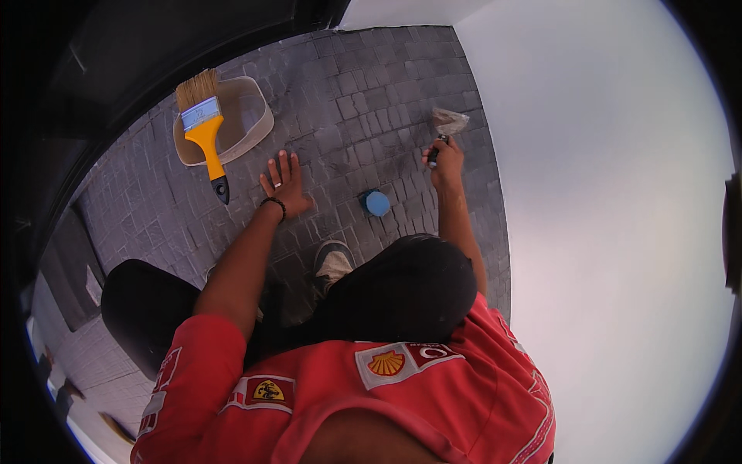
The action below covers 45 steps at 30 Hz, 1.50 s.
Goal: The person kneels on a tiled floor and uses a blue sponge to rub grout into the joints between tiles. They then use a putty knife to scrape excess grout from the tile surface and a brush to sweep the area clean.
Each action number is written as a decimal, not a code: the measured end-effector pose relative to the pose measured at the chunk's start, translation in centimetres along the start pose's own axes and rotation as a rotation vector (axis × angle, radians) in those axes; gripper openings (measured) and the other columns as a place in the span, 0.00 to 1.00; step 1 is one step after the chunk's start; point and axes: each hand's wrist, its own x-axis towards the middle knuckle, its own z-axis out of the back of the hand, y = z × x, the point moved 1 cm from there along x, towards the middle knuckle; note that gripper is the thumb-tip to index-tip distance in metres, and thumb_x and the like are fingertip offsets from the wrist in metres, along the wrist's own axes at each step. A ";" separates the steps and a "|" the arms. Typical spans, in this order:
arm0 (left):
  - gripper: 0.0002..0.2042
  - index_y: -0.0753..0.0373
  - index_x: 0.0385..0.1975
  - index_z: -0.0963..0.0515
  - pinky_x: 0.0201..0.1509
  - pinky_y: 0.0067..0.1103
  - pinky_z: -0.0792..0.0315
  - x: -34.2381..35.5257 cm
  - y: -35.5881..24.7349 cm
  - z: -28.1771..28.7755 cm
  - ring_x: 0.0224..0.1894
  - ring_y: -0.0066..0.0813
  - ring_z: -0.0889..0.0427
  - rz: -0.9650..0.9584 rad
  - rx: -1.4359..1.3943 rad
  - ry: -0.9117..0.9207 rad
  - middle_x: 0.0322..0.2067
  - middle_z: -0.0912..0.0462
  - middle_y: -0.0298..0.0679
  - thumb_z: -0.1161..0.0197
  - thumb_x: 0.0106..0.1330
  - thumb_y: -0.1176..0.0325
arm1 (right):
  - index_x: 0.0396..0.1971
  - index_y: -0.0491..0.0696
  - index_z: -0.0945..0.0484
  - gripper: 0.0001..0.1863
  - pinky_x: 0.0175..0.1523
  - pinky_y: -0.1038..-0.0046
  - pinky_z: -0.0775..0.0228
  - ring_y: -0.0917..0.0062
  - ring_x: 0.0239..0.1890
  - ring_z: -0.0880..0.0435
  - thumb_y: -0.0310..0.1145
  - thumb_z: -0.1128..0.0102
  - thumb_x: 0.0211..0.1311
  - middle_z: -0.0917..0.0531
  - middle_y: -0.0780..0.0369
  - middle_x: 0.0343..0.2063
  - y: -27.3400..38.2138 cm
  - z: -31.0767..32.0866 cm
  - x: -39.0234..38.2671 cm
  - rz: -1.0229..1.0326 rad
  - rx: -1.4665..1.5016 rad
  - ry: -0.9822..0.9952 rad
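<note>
My right hand [447, 164] is closed around the dark handle of a putty knife [450, 121]. Its wide blade, smeared with something pale and brownish, points away from me near the white wall. To the left, my left hand [287, 185] is stretched out with fingers spread over the patterned grey floor, holding nothing; it looks to be resting on it. Just beyond that hand, a wide paintbrush [204, 135] with a yellow handle, black tip and tan bristles lies across a cream plastic tub [259, 131]. Between my hands stands a small container with a blue round top [377, 203].
A smooth white wall [603, 193] rises along the right side. Dark panelling [154, 54] borders the floor at the far left. My bent knees [410, 286] and a shoe [335, 263] are close in front of me on the grey block-patterned floor [371, 85].
</note>
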 end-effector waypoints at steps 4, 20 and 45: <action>0.67 0.61 0.74 0.80 0.72 0.59 0.82 0.1 0.1 0.0 0.74 0.59 0.93 -0.006 -0.004 -0.001 0.74 0.89 0.52 0.29 0.49 0.47 | 0.35 0.44 0.29 0.01 0.21 0.74 0.34 0.78 0.21 0.25 0.24 0.48 0.66 0.27 0.63 0.24 0.5 -1.6 2.2 0.002 0.009 0.045; 0.70 0.61 0.74 0.81 0.73 0.59 0.79 0.4 0.1 -0.5 0.75 0.61 0.90 0.007 0.026 -0.021 0.75 0.88 0.52 0.26 0.47 0.48 | 0.40 0.43 0.32 0.03 0.24 0.75 0.34 0.76 0.23 0.28 0.23 0.52 0.69 0.28 0.59 0.28 0.6 -3.5 5.1 -0.184 0.216 -0.031; 0.69 0.60 0.74 0.80 0.72 0.60 0.78 0.4 0.1 -0.4 0.75 0.61 0.89 -0.006 0.017 -0.023 0.75 0.87 0.52 0.26 0.47 0.47 | 0.39 0.42 0.33 0.02 0.24 0.74 0.35 0.75 0.24 0.28 0.24 0.53 0.70 0.28 0.59 0.27 0.0 -4.7 5.4 -0.183 0.285 -0.128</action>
